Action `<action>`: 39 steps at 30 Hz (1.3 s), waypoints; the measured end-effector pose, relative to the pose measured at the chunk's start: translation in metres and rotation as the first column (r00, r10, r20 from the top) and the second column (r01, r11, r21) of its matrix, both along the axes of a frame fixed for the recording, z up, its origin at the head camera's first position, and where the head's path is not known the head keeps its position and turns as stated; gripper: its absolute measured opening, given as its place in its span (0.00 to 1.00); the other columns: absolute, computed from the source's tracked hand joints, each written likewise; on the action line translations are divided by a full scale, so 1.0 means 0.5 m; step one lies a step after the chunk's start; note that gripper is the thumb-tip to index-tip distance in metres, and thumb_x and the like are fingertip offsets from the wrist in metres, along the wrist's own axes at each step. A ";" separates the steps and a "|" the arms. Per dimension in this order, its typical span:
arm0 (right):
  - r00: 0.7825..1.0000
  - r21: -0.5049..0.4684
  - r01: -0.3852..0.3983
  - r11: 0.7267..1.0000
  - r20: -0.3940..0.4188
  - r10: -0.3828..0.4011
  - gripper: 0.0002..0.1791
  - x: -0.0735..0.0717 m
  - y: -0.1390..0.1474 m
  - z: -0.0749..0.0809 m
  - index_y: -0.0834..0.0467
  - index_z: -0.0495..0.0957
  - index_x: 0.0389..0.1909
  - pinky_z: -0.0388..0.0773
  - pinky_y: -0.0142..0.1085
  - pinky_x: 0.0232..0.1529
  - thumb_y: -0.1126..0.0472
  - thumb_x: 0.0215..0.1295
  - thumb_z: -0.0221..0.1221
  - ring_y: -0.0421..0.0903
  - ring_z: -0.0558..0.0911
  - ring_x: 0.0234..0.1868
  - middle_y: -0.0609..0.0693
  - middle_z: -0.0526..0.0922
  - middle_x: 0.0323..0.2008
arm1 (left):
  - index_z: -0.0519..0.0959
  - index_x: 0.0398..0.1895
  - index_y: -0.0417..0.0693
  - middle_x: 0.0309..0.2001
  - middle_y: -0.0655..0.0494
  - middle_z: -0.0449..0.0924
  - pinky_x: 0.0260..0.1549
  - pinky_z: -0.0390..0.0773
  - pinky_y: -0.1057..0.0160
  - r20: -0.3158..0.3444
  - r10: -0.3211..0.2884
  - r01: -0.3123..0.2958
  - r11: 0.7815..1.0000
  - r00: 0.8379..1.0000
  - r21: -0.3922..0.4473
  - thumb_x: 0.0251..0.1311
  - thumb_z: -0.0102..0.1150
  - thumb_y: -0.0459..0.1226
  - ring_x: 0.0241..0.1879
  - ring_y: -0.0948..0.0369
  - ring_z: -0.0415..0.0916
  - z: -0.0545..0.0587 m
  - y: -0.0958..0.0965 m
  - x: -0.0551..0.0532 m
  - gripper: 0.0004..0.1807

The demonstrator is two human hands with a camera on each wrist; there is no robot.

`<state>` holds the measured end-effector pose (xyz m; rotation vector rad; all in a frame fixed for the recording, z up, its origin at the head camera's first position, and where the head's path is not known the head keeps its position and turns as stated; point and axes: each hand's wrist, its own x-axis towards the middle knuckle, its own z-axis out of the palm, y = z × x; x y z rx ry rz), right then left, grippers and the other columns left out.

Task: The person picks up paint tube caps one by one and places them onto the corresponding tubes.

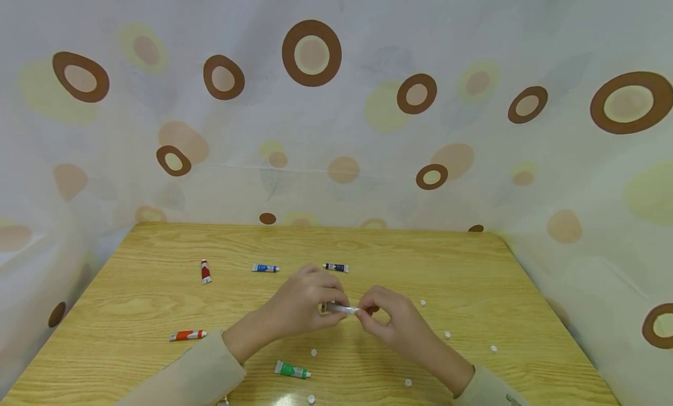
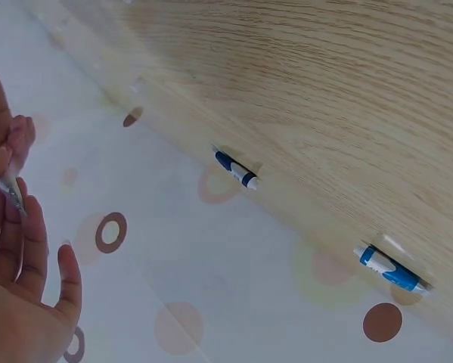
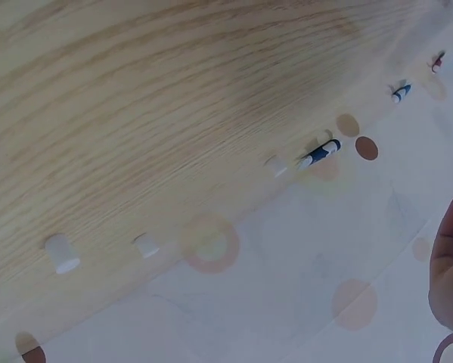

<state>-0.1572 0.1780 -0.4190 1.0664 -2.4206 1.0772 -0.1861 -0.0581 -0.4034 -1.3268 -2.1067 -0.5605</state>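
While the left hand (image 1: 309, 298) grips a tube (image 1: 340, 308), the right hand (image 1: 391, 317) pinches its end; white caps (image 1: 408, 382) lie nearby.

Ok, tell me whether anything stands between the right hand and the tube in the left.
Nothing visible does: the right hand pinches one end of the tube, which the left hand holds.
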 end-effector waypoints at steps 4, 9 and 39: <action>0.997 0.000 -0.011 1.000 -0.074 0.011 0.09 0.001 0.002 -0.001 0.54 0.82 0.39 0.83 0.28 0.38 0.70 0.64 0.67 0.33 0.81 0.36 0.43 0.84 0.36 | 0.89 0.27 0.55 0.32 0.66 0.86 0.42 0.78 0.66 0.051 -0.004 0.004 1.000 0.999 0.004 0.49 0.81 0.40 0.33 0.69 0.81 0.002 0.000 0.002 0.07; 0.989 0.001 -0.037 0.999 -0.141 0.037 0.05 0.001 0.001 0.003 0.54 0.82 0.38 0.83 0.28 0.38 0.67 0.67 0.66 0.35 0.82 0.35 0.44 0.84 0.35 | 0.89 0.27 0.56 0.31 0.67 0.86 0.42 0.78 0.66 0.073 -0.004 0.003 1.000 0.997 0.007 0.49 0.81 0.40 0.33 0.69 0.80 0.002 0.000 0.002 0.07; 0.974 0.052 0.130 0.990 -0.195 -0.118 0.15 -0.016 0.015 -0.003 0.60 0.83 0.44 0.83 0.27 0.38 0.74 0.56 0.70 0.37 0.83 0.34 0.48 0.85 0.35 | 0.90 0.31 0.55 0.35 0.64 0.86 0.43 0.81 0.63 0.035 0.150 -0.147 0.987 0.988 -0.068 0.51 0.80 0.42 0.35 0.67 0.81 -0.015 -0.003 -0.021 0.07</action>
